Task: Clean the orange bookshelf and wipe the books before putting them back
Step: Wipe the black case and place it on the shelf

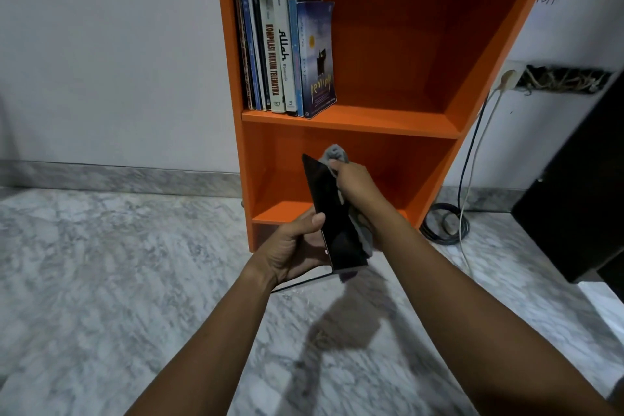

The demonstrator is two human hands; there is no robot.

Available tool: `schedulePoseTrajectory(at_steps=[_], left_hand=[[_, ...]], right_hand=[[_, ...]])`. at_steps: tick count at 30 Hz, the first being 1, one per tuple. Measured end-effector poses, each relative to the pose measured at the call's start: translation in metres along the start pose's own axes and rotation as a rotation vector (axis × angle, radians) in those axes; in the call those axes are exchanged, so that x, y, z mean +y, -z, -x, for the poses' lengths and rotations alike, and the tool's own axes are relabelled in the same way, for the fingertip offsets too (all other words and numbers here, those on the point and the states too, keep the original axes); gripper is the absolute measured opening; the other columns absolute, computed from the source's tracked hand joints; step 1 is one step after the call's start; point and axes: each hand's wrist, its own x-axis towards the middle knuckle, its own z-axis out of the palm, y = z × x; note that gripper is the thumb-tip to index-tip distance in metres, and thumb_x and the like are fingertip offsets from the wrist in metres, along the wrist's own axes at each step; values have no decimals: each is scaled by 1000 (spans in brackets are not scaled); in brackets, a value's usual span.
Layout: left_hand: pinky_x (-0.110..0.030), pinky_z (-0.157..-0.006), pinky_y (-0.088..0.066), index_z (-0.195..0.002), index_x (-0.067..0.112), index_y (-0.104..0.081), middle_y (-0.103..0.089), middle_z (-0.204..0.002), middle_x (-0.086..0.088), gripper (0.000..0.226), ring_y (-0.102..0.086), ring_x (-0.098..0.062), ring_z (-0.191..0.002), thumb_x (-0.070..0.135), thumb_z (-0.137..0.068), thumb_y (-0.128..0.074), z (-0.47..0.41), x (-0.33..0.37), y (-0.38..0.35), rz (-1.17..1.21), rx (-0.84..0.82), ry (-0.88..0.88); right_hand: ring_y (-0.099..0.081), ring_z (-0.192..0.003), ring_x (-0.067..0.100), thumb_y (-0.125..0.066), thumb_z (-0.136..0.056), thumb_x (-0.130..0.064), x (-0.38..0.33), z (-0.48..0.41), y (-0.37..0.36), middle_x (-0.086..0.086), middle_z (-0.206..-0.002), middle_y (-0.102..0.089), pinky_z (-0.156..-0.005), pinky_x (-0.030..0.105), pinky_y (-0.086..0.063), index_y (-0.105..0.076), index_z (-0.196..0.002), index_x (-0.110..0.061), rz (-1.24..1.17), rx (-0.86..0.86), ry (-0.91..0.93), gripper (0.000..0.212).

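Left hand [293, 246]: grips the dark book [332, 213] at its lower edge.
Right hand [354, 184]: presses a grey cloth [336, 153] on its upper cover.
Book: long axis upright, before the orange bookshelf [351, 121].

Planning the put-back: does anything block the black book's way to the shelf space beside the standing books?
Nothing visible. The left hand holds the black book below that shelf; the space right of the standing books is open.
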Motion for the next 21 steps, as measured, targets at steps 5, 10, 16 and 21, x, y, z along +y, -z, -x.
schedulePoseTrajectory(at_steps=[5,10,16,21], left_hand=[[-67,-111,-31,-140,13,-55,-64,-133,-14,74,-61,-36,-121,28,-74,-87,-9,4,-1,-67,22,11],[-62,-105,-46,-147,7,-46,-57,-142,-22,63,-55,-40,-130,25,-91,-69,-21,36,-2,-25,175,-83],[-65,-108,-40,-130,15,-53,-57,-121,-20,83,-53,-39,-122,35,-62,-95,-35,99,-8,-179,284,-216],[-70,-112,-30,-121,21,-58,-53,-119,-19,52,-59,-38,-109,25,-76,-84,-55,133,-49,-194,215,-241]], right_hand=[[-67,-106,27,-49,-96,-45,5,12,3,5,-111,-71,-97,51,-52,-67,-112,-24,54,56,161,32],[-67,-116,19,-53,-98,-32,19,43,-5,-2,-122,-73,-104,39,-52,-70,-122,-29,-45,-132,442,29],[-56,-66,27,-49,-108,-23,44,57,-1,22,-77,-62,-64,33,-46,-66,-123,-22,-171,-96,491,23],[-59,-60,29,-49,-108,-29,24,40,12,21,-76,-61,-57,36,-46,-67,-102,-7,-329,118,278,29]])
